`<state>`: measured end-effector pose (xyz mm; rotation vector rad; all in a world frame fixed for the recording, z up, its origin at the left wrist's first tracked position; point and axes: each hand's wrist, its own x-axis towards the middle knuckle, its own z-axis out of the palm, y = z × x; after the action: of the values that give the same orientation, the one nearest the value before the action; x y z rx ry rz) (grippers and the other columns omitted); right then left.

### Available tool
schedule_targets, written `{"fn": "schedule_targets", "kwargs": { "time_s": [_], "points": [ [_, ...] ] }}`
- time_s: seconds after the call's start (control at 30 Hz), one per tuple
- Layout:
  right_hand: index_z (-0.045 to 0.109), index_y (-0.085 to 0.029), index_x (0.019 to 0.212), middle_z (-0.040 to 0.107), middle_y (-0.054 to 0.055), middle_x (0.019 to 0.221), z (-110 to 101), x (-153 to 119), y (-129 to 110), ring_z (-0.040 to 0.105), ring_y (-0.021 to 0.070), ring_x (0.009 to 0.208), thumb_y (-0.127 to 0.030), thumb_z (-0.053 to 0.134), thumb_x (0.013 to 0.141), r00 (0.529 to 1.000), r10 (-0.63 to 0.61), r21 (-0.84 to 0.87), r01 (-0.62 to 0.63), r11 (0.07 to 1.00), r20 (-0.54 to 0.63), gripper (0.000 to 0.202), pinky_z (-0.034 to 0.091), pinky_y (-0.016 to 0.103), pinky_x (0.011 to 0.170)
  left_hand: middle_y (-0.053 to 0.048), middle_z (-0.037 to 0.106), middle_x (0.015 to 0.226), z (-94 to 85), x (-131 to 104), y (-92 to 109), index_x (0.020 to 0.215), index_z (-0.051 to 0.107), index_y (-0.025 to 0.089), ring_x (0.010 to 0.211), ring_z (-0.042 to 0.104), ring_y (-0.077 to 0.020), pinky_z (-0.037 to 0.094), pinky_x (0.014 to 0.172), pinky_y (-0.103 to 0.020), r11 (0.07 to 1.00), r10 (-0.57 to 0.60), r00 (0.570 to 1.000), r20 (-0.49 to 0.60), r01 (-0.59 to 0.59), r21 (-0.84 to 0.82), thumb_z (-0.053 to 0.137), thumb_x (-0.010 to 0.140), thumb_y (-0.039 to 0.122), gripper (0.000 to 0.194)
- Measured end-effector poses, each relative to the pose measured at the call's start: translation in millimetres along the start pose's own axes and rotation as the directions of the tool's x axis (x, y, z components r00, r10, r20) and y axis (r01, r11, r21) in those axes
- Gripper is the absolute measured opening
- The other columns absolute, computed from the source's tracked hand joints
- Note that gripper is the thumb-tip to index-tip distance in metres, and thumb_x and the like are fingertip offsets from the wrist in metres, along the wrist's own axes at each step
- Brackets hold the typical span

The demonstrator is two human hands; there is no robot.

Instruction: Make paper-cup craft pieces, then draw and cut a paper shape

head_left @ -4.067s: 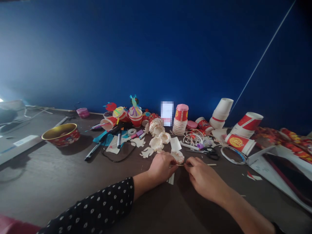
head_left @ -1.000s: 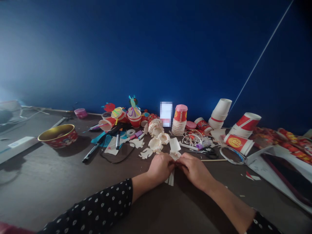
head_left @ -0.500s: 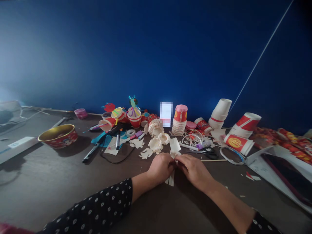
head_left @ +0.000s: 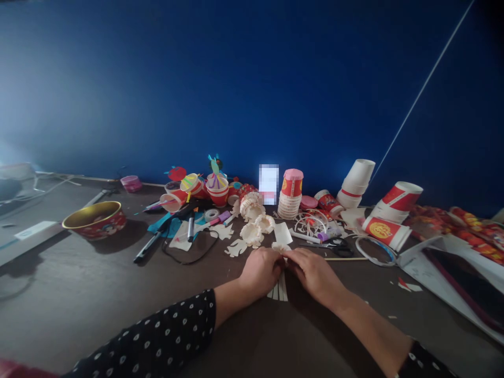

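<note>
Both my hands meet over the dark table near its middle. My left hand (head_left: 260, 272) is closed on a piece of white paper cut into strips (head_left: 279, 290), whose strips fan out below the fingers. From the other side my right hand (head_left: 313, 274) pinches the same paper, thumb and fingertips together. The part between my fingers is mostly hidden. Just beyond the fingertips a pale, curled edge of paper shows, close to a flat white paper piece (head_left: 282, 233). Curled cream paper rings (head_left: 252, 234) lie to the left of that.
Scissors (head_left: 340, 247) and a thin stick (head_left: 346, 259) lie right of my hands. Stacked paper cups (head_left: 290, 195) stand behind. At left are a red-gold bowl (head_left: 94, 223), a marker (head_left: 191, 227) and a black cord (head_left: 189, 262). A boxed tablet (head_left: 464, 286) sits at right.
My hands stay almost in place on the paper. More strips now show below my fingers, spread wider, and more of the curled edge shows above them.
</note>
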<state>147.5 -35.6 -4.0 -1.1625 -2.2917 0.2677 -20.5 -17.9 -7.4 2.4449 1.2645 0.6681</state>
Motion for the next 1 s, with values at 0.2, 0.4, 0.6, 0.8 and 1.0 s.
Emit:
{"fn": "schedule_targets", "kwargs": {
  "time_s": [0.2,0.4,0.6,0.8,1.0],
  "points": [
    [0.061,-0.021,0.109,0.066,0.006,0.095,-2,0,-2,0.06,0.0189,0.089,-0.009,0.046,0.084,1.0,-0.008,0.041,0.008,0.999,-0.006,0.031,0.047,0.033,0.08,-0.005,0.067,0.076,-0.4,0,1,0.075,0.065,0.015,0.076,0.059,-0.019,0.044,0.071,-0.027,1.0,0.003,1.0,-0.004,-0.003,0.015,0.052,0.073,0.009,0.015],
    [0.064,-0.021,0.098,0.069,0.005,0.093,-15,-2,10,0.063,0.019,0.085,-0.017,0.049,0.085,0.98,0.087,0.01,-0.087,0.996,-0.181,0.02,0.049,0.032,0.077,-0.004,0.064,0.072,0.0,0,0,0.074,0.064,0.015,0.069,0.058,-0.0167,0.043,0.066,-0.025,0.999,-0.04,0.999,-0.029,0.039,-0.03,0.057,0.075,0.016,0.008],
    [0.066,-0.022,0.091,0.069,0.004,0.092,-37,-11,34,0.064,0.0202,0.085,-0.018,0.054,0.081,0.977,0.205,-0.135,-0.211,0.968,-0.06,0.016,0.048,0.032,0.076,-0.002,0.063,0.069,0.6,-1,-3,0.07,0.063,0.016,0.069,0.056,-0.0157,0.041,0.067,-0.024,0.997,-0.032,0.999,-0.031,0.03,-0.07,0.058,0.072,0.014,0.006],
    [0.066,-0.021,0.084,0.066,0.004,0.086,-49,-14,39,0.06,0.0209,0.084,-0.017,0.059,0.078,0.962,0.242,-0.242,-0.206,0.948,0.127,0.01,0.044,0.031,0.074,-0.002,0.06,0.067,-0.5,-4,-4,0.071,0.061,0.016,0.067,0.054,-0.0155,0.039,0.064,-0.024,0.996,0.011,0.999,-0.037,-0.014,-0.093,0.054,0.066,0.01,0.01],
    [0.062,-0.02,0.073,0.063,0.003,0.079,-49,-14,34,0.058,0.0191,0.078,-0.013,0.055,0.08,0.949,0.257,-0.242,-0.21,0.947,0.184,0.013,0.04,0.028,0.068,-0.002,0.058,0.073,-4.2,-8,0,0.076,0.057,0.016,0.069,0.052,-0.0159,0.04,0.064,-0.023,0.989,0.05,0.998,-0.034,-0.054,-0.135,0.054,0.057,0.008,0.02]
  ]
}}
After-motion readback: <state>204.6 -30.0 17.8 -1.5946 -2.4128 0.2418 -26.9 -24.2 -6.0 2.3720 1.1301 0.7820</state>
